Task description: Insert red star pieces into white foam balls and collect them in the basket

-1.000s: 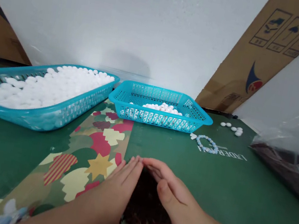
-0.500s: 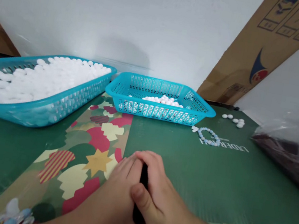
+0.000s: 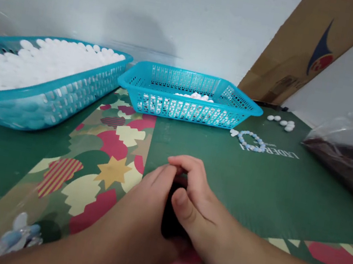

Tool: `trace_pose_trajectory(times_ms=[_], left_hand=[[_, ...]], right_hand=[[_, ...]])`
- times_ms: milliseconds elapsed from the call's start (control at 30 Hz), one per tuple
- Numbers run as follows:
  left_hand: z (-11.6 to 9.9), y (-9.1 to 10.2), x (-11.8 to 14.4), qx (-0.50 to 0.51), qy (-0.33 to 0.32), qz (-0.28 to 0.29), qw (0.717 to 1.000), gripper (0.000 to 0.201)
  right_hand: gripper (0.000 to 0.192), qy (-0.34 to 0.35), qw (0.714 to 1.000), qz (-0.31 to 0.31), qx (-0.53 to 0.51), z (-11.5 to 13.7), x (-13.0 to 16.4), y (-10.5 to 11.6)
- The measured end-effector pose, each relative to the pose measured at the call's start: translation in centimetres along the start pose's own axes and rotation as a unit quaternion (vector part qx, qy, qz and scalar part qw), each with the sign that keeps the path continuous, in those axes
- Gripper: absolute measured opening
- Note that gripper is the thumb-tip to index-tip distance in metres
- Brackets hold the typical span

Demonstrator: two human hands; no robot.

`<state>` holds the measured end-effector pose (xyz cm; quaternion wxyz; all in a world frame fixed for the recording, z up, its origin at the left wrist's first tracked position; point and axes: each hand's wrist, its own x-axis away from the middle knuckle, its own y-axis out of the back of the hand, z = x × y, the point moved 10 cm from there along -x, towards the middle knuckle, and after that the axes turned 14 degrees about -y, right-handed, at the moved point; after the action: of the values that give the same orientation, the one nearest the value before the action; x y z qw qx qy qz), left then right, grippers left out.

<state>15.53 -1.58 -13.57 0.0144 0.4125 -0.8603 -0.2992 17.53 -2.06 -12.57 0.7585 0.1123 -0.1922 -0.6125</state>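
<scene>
Table [image 3: 287, 201]: green cover with a patchwork print of red, cream and gold shapes; everything rests on it.
Left basket [image 3: 48, 102]: large, turquoise, heaped with white beads, far left, well apart from the hands.
Bag [image 3: 348, 164]: clear plastic holding dark stuff, far right.
Middle basket [image 3: 188, 102]: smaller, turquoise, part full of white beads, beyond the hands.
Bracelet [image 3: 252, 140]: pale blue beads, just right of the middle basket; a few loose white beads [image 3: 282, 121] lie further back.
Left hand [image 3: 146, 204]: fingers straight and pressed together, flat against the dark clump.
Right hand [image 3: 199, 209]: fingers curled over the clump, thumb against its side.
Clump [image 3: 171, 215]: dark, nearly black, squeezed between both palms, near the table's front; only a narrow strip shows, running away from the person. Its texture I cannot tell.
</scene>
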Motion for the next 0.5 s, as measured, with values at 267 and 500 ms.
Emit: trace_pose_trajectory(times_ms=[267, 500], left_hand=[[-0.07, -0.22, -0.40, 0.004, 0.028, 0.040, 0.999, 0.035], [-0.61, -0.76, -0.72, -0.027, 0.015, 0.046, 0.998, 0.039]], right_hand=[[0.023, -0.024, 0.998, -0.029, -0.044, -0.16, 0.02, 0.90], [0.021, -0.017, 0.997, -0.059, -0.047, -0.11, -0.35, 0.78]])
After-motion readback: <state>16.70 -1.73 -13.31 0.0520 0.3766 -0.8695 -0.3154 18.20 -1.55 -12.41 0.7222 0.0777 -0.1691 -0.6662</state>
